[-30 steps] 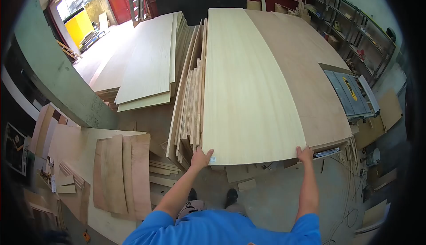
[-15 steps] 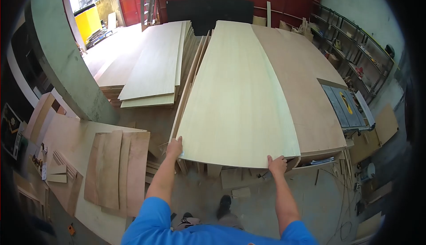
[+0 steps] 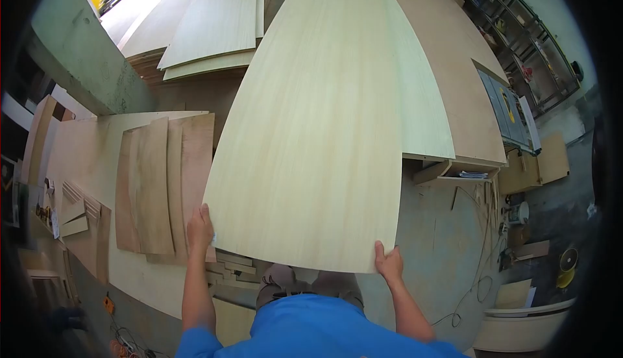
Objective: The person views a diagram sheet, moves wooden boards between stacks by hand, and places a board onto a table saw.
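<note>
A large pale plywood sheet point(image 3: 318, 137) stretches away from my body, its near edge just in front of my waist. My left hand point(image 3: 200, 229) grips its near left corner, thumb on top. At the near right corner my right hand point(image 3: 389, 262) is closed round the edge, thumb up and fingers hidden beneath. Under it, to the right, shows another pale sheet point(image 3: 425, 124), lying on the worktable. The far end of the sheet I hold runs out at the top of the view.
Brown boards point(image 3: 146, 189) lie on a low panel at left, near a concrete pillar point(image 3: 97, 53). Stacked sheets point(image 3: 214, 20) stand behind. On the right are a table saw point(image 3: 503, 108), metal shelving point(image 3: 529, 40) and a cable point(image 3: 477, 293) on the floor.
Both hands have drawn the top plywood sheet toward my body and left, baring the pale sheet under its right side. My view has tilted further down.
</note>
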`<state>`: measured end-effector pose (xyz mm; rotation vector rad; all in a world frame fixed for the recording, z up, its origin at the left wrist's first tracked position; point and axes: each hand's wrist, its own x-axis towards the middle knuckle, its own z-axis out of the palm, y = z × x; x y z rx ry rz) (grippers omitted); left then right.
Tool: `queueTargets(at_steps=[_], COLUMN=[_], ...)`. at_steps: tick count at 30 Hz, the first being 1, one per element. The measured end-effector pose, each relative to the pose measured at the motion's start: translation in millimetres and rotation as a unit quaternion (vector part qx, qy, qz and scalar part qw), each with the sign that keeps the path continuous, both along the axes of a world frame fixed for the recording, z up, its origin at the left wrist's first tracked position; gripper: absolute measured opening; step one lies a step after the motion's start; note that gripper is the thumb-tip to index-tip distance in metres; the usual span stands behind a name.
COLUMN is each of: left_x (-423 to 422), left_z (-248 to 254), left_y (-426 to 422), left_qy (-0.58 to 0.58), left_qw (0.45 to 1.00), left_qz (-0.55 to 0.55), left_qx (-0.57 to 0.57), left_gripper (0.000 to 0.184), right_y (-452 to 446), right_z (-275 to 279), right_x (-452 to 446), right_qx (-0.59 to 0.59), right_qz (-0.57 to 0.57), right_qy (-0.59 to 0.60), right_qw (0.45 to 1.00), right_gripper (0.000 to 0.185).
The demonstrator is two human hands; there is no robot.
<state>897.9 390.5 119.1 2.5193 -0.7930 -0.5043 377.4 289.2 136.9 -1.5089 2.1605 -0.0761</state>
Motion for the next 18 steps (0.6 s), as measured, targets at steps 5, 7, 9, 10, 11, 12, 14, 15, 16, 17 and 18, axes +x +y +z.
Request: queueTargets(at_steps=[5, 7, 9, 10, 11, 12, 14, 15, 16, 17, 18], left_x=[-70, -82, -95, -100, -106, -118, -147, -160, -178, -195, -213], left_z=[-5, -10, -22, -30, -38, -41, -43, -53, -62, -69, -69], left_y=[51, 52, 56, 66, 69, 75, 80, 79, 88, 97, 101], left_qy=[-0.052, -0.051, -0.048, -0.047, -0.043, -0.032, -0.015, -0.018, -0.021, -0.024, -0.022], left_qw=[0.998, 0.998, 0.997, 0.996, 0.996, 0.996, 0.996, 0.994, 0.993, 0.992, 0.992], left_qz=[0.041, 0.046, 0.061, 0.069, 0.078, 0.080, 0.092, 0.103, 0.114, 0.126, 0.127], left_qx=[0.007, -0.010, -0.006, 0.009, 0.022, 0.023, 0.015, 0.012, 0.016, 0.019, 0.005], left_gripper=[0.048, 0.048, 0.047, 0.047, 0.047, 0.047, 0.046, 0.046, 0.046, 0.046, 0.046], right_y=[30, 26, 15, 12, 0, -10, -20, -35, -42, -53, -69], right_z=[-42, -48, -49, -52, -60, -67, -72, -75, -75, -74, -70], right_x=[-54, -64, -76, -77, -80, -94, -120, -128, -138, -148, -156], right_qx=[-0.115, -0.114, -0.107, -0.107, -0.100, -0.085, -0.079, -0.094, -0.103, -0.097, -0.093], right_qz=[-0.039, -0.027, -0.018, -0.021, -0.016, -0.006, 0.014, 0.027, 0.041, 0.055, 0.069], right_qy=[-0.092, -0.098, -0.092, -0.091, -0.082, -0.067, -0.045, -0.041, -0.037, -0.029, -0.023], right_qw=[0.988, 0.988, 0.990, 0.990, 0.991, 0.994, 0.996, 0.994, 0.993, 0.993, 0.993], right_gripper=[0.063, 0.061, 0.060, 0.059, 0.059, 0.060, 0.061, 0.062, 0.063, 0.064, 0.065])
